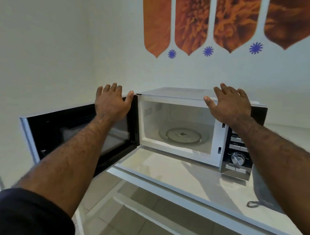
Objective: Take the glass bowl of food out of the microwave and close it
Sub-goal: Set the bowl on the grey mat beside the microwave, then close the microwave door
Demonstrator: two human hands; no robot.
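Oddly, no glass bowl of food shows anywhere in view, so I cannot tell where it sits. Furthest left, the microwave door (76, 136) stands swung wide on its hinge, dark inner window facing the room. The left hand (111, 103) lies against the door's top edge near the hinge, fingers spread and thumb hooked toward the cabinet corner, gripping nothing. Next comes the microwave (177, 151) itself on the white counter (174, 175); its cavity holds only the glass turntable (183, 135), bare. Above the cabinet's top right, the right hand (227, 105) hovers or rests flat, fingers splayed, also empty. Right of that is the control panel (238, 158) with its dial, and a grey cloth (265, 195) lies at the counter's edge.

Judging from this, the door is the thing left to handle: rigid, light, swinging freely. It should shut best with a push on its outer face near the free edge, the other hand steadying the cabinet.
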